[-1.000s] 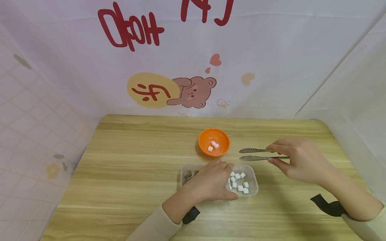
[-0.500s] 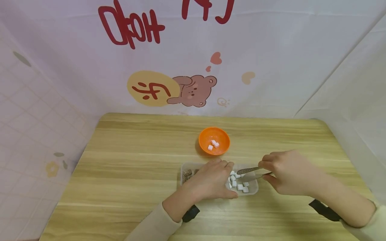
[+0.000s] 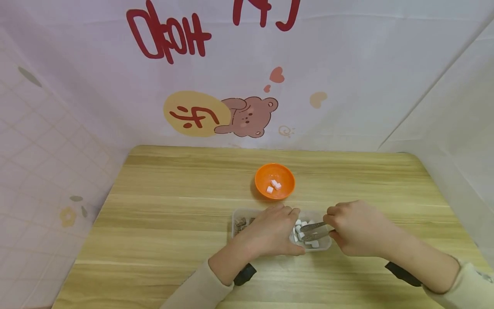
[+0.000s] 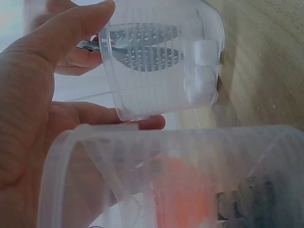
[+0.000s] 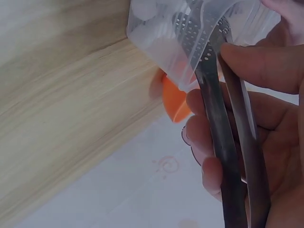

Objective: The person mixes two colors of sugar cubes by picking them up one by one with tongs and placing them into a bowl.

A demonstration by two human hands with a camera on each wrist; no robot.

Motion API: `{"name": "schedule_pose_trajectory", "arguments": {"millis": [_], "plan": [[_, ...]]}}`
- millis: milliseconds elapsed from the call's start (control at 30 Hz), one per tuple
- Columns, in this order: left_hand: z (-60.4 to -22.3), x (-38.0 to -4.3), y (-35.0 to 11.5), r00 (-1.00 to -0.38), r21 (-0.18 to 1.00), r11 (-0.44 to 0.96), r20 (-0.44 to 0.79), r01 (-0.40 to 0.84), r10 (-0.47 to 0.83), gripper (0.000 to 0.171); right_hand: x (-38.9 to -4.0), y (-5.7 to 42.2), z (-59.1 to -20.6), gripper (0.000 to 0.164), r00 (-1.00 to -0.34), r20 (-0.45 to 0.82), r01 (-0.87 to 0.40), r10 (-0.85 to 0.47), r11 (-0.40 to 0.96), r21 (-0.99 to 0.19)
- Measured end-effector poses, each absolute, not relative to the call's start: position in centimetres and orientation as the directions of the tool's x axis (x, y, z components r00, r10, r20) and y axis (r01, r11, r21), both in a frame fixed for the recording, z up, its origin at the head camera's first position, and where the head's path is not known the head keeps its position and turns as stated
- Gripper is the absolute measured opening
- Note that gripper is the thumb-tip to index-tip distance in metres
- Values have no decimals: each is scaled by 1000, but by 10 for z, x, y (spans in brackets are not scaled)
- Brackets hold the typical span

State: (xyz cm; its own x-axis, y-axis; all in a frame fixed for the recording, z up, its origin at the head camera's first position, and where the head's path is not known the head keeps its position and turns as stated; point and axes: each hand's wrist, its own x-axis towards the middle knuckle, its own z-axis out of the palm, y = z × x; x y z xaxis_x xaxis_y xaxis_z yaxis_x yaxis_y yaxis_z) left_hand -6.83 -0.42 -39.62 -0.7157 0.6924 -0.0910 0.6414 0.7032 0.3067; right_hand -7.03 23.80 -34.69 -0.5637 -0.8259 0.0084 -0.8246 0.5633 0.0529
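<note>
My left hand point(image 3: 268, 235) reaches across two clear plastic containers and grips the right one point(image 3: 327, 243), thumb on the near side, fingers on the far side. White cubes point(image 3: 299, 229) lie inside it. Brown cubes point(image 3: 240, 223) show in the left container point(image 3: 233, 214), partly hidden by the hand. My right hand point(image 3: 356, 229) holds metal tongs point(image 5: 221, 128) between thumb and fingers. The perforated tong tips point(image 4: 152, 59) are inside the right container, slightly apart. Whether they touch a cube is unclear.
An orange bowl point(image 3: 264, 176) with several white cubes point(image 3: 270, 189) stands just behind the containers. Everything sits on a wood-grain table point(image 3: 173, 193). A white printed curtain point(image 3: 347, 64) hangs at the back, with hangings at both sides.
My right hand has moved left and nearer, taking the tongs from above the table beside the bowl down into the container of white cubes. The left hand has stayed put.
</note>
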Motion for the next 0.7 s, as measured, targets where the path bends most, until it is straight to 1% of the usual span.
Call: {"name": "schedule_pose_trajectory", "arguments": {"millis": [167,367,567,700], "plan": [[-397,-68,-4,-720,300,707,-86,640,688,91,-71,236,-348,29,-558,11,-826,-830,557,85],[-396,-69,-4,-716,300,702,-81,646,693,88,-71,233,-348,30,-559,-1,-825,-829,556,102],[-396,-70,-3,-715,298,700,-76,649,695,88,-68,227,-347,30,-513,5,-845,-858,507,170],[-396,-70,-3,-717,303,702,-79,645,693,89,-66,224,-346,25,-494,23,-850,-869,488,201]]}}
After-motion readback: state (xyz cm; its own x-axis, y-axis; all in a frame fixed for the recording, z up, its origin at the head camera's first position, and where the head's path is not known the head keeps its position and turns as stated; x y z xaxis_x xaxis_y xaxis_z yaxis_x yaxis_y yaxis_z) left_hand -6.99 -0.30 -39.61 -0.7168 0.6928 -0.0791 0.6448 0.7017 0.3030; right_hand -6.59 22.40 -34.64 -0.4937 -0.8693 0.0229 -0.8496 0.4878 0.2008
